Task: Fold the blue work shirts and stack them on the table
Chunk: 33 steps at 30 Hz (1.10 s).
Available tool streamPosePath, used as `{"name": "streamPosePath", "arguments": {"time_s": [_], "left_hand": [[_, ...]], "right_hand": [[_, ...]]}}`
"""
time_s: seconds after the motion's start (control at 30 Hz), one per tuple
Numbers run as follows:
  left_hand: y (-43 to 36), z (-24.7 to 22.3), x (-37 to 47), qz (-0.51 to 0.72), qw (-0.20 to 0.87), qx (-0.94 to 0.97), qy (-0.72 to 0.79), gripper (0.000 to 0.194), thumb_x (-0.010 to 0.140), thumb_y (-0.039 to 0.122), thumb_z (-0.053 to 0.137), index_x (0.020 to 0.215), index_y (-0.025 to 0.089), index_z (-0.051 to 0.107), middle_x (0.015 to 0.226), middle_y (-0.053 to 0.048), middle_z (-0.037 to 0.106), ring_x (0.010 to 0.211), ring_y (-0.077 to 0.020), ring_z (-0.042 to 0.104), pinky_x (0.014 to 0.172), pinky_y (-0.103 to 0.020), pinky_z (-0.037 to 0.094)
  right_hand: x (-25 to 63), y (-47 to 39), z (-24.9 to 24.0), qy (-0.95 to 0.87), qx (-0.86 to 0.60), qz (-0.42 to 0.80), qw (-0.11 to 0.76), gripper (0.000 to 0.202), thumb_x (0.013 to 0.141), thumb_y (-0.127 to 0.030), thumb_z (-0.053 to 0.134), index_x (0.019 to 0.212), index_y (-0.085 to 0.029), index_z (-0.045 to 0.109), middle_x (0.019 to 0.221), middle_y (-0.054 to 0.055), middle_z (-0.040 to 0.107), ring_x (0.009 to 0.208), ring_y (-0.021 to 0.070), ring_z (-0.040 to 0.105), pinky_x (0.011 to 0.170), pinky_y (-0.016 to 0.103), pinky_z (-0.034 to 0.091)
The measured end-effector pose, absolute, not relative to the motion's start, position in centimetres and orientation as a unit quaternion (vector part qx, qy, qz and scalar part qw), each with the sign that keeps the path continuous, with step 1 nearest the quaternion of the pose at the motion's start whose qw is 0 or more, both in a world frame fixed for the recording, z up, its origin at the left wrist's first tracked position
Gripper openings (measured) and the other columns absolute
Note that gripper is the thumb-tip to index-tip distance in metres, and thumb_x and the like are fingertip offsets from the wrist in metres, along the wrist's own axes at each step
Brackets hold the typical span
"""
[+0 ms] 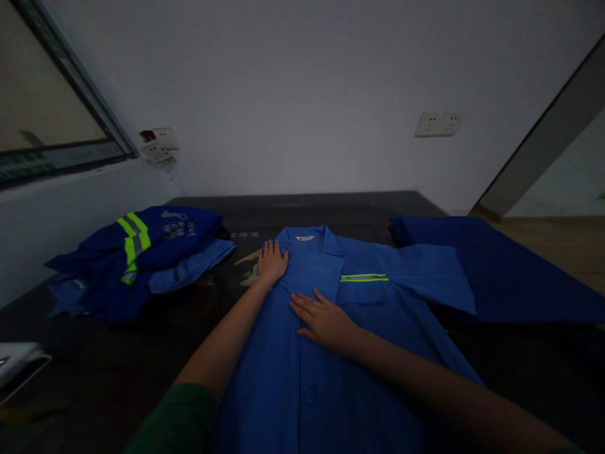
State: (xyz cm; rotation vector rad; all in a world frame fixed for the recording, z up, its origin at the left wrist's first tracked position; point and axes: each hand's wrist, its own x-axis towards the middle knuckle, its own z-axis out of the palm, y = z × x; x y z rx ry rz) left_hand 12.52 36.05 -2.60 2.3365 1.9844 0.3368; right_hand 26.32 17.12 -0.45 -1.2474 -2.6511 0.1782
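Observation:
A blue button-front work shirt (363, 291) lies spread on a dark table, its collar at the far end. A thin yellow-green stripe crosses the chest above the pocket, and one short sleeve stretches out to the right. Near the collar's left side, my left hand (273, 261) rests flat on the cloth, fingers extended. My right hand (325, 322), with a ring on one finger, lies palm down on the upper front of the shirt, its fingers stretched out. The shirt's left sleeve is not visible.
Crumpled darker-blue clothes (155, 243) with a reflective band lie at left. A flat dark-blue cloth (510, 271) covers the table's right side. A white object (19, 362) sits at the near left edge. Behind the table (302, 200) stands a wall with sockets (439, 124).

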Motion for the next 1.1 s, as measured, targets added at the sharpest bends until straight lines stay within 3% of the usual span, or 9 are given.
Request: {"name": "streamPosePath", "arguments": {"time_s": [0.17,0.57,0.77,0.83,0.93,1.03,1.1], "left_hand": [[36.7,-2.7,12.2,0.098,0.041,0.754,0.648,0.067,0.093,0.049,0.024,0.149,0.012,0.027,0.156,-0.014,0.022,0.145,-0.0271,0.016,0.117,-0.048,0.014],[37.1,-2.5,12.1,0.116,0.046,0.757,0.641,0.067,0.093,0.048,0.024,0.149,0.011,0.027,0.155,-0.014,0.025,0.144,-0.0277,0.018,0.116,-0.05,0.014],[37.1,-2.5,12.0,0.11,0.04,0.758,0.641,0.067,0.093,0.051,0.022,0.15,0.015,0.026,0.155,-0.014,0.025,0.144,-0.0293,0.019,0.115,-0.053,0.013],[37.2,-2.4,12.1,0.099,0.046,0.757,0.644,0.069,0.092,0.053,0.022,0.15,0.017,0.026,0.155,-0.014,0.023,0.144,-0.0294,0.017,0.115,-0.054,0.013],[37.4,-2.4,12.3,0.084,0.051,0.753,0.65,0.07,0.091,0.055,0.022,0.15,0.018,0.026,0.156,-0.013,0.022,0.144,-0.0296,0.016,0.115,-0.055,0.013],[37.7,-2.4,12.3,0.073,0.051,0.753,0.652,0.069,0.091,0.054,0.022,0.149,0.018,0.03,0.156,-0.014,0.022,0.144,-0.03,0.017,0.114,-0.056,0.013],[37.9,-2.4,12.1,0.069,0.049,0.753,0.652,0.068,0.091,0.053,0.022,0.148,0.017,0.032,0.156,-0.014,0.023,0.144,-0.0305,0.017,0.114,-0.057,0.013]], "right_hand": [[27.2,17.1,-1.5,-0.89,-0.427,0.085,0.133,0.059,0.096,-0.043,0.043,0.146,-0.013,0.033,0.152,0.013,0.032,0.14,0.0221,0.029,0.115,0.05,0.023],[27.7,17.1,-0.2,-0.882,-0.425,0.137,0.147,0.058,0.093,-0.031,0.05,0.145,-0.011,0.035,0.152,0.015,0.031,0.141,0.0236,0.028,0.116,0.048,0.024],[31.5,11.7,2.9,-0.822,-0.491,0.185,0.22,0.044,0.089,-0.023,0.054,0.133,-0.017,0.053,0.146,0.012,0.043,0.136,0.0244,0.038,0.111,0.046,0.035],[34.3,7.8,4.2,-0.775,-0.536,0.206,0.264,0.037,0.09,-0.025,0.053,0.126,-0.021,0.059,0.139,0.01,0.052,0.127,0.022,0.049,0.106,0.042,0.042],[39.0,0.6,5.4,-0.656,-0.63,0.235,0.342,0.029,0.09,-0.038,0.051,0.108,-0.024,0.069,0.112,0.007,0.069,0.103,0.0199,0.064,0.093,0.035,0.052],[43.0,-7.2,4.8,-0.513,-0.727,0.256,0.377,0.038,0.084,-0.053,0.054,0.086,-0.021,0.074,0.084,0.007,0.072,0.078,0.0202,0.069,0.072,0.029,0.057],[44.4,-11.7,3.2,-0.43,-0.766,0.272,0.393,0.045,0.079,-0.061,0.056,0.083,-0.02,0.074,0.078,0.008,0.072,0.072,0.021,0.068,0.066,0.029,0.057]]}}
